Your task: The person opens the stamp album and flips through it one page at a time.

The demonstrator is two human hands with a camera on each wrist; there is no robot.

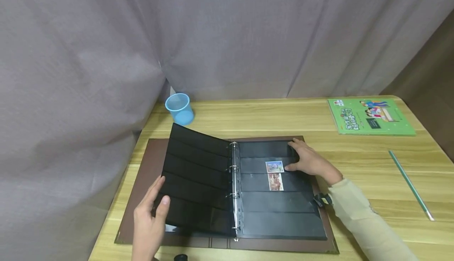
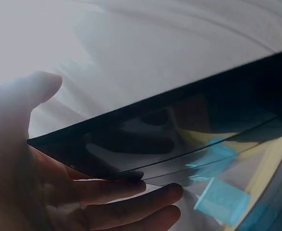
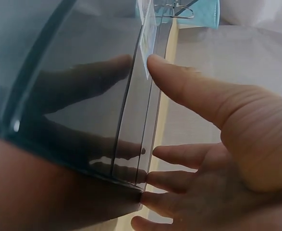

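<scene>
A stamp album (image 1: 227,243) lies spread on the table, its ring binder (image 1: 234,190) down the middle. On the left a black pocket page (image 1: 198,178) stands tilted up. My left hand (image 1: 150,213) is at this page's outer edge, fingers (image 2: 131,211) fairly straight against one side and thumb (image 2: 47,86) apart from it. On the right-hand page (image 1: 280,223) sit a blue stamp (image 1: 274,166) and a reddish stamp (image 1: 275,182), one below the other. My right hand (image 1: 310,160) rests at that page's outer edge, thumb (image 3: 165,72) by the blue stamp, fingers extended.
A light blue cup (image 1: 180,109) stands behind the album's left side. At the back right lies a green book (image 1: 370,116), with a green pencil (image 1: 409,182) nearer the front. A small black object (image 1: 181,257) shows at the bottom edge. Grey curtain (image 1: 227,36) hangs behind the table.
</scene>
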